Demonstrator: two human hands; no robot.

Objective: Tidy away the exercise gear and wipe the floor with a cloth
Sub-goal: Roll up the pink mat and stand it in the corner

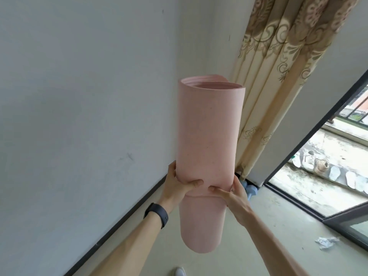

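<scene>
Rolled mat in both hands, upright, carried toward the room corner; wiping not yet begun.

The pink exercise mat (209, 140) is already rolled into a loose tube and held on end, clear of the floor (278, 226). The left hand (177, 186) and right hand (233, 194) both grasp it, one on each side at about its lower third, thumbs pressing into the front face where the outer lap ends; most of the roll rises above the hands, a shorter length hangs below. Judged state: rolling done, stowing left. Blue dumbbells (250, 189) lie just beyond the right hand, at the foot of the curtain (278, 76). A crumpled item (325, 242) lies on the floor to the right of the right forearm; whether it is the cloth cannot be told.
</scene>
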